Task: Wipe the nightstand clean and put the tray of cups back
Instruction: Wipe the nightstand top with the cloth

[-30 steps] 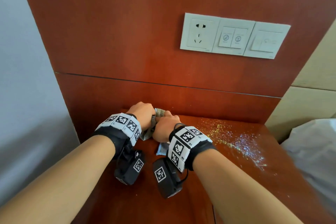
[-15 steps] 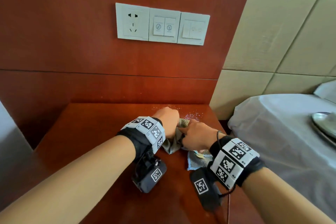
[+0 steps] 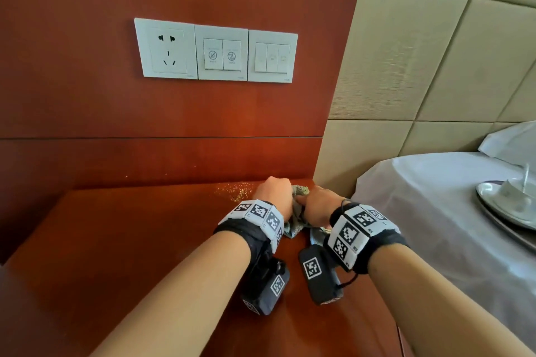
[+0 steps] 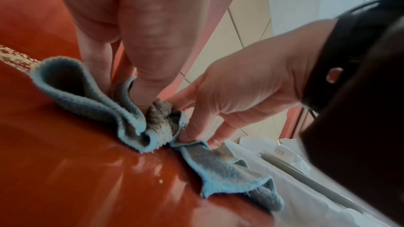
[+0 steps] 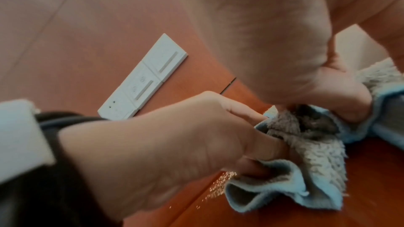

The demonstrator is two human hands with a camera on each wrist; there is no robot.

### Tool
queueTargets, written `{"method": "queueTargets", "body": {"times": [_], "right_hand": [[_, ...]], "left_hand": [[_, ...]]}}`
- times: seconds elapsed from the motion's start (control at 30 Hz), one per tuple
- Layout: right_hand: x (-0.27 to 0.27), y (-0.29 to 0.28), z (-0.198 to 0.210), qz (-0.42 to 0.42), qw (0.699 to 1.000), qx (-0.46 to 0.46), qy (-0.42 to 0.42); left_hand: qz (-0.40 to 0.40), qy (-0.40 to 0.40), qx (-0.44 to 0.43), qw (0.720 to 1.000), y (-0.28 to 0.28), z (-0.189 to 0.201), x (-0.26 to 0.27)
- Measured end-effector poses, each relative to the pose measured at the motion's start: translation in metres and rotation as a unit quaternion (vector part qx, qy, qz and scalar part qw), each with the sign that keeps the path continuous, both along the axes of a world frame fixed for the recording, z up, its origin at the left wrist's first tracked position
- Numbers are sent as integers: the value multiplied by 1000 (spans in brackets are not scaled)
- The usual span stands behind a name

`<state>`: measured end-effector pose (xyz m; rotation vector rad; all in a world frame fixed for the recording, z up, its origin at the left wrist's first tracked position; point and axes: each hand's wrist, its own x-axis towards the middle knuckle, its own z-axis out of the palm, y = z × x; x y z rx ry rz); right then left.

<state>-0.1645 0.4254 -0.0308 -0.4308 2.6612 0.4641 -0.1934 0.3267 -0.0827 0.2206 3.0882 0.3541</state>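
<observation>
Nightstand worktop (image 3: 121,240): my left hand (image 3: 274,193) and right hand (image 3: 319,206) both clamp the cloth (image 4: 131,113) at its back-right corner, glitter (image 3: 235,191) just left, bare wood beyond.

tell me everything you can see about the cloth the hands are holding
The cloth is a small fluffy microfibre rag, blue on one face and along its hem, grey and shaggy on the other. It is bunched into loose folds, not spread flat, and sits on the glossy red-brown nightstand near its back right corner. The left hand and right hand each pinch it from either side. Glittery specks lie just beside it.
</observation>
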Motion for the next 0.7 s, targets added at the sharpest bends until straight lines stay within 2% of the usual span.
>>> {"method": "queueTargets", "body": {"times": [0.17,0.33,0.57,0.7], "right_hand": [[-55,3,-24,-47,997,-62,29],[-84,9,-29,-34,993,-108,32],[-92,-3,-25,-38,991,-128,-5],[-78,-51,-30,-15,984,-177,-1]], "left_hand": [[17,30,10,999,7,0,-27],[51,23,32,998,6,2,-45],[64,11,37,997,-13,2,-39],[111,-8,23,994,-62,5,-27]]}}
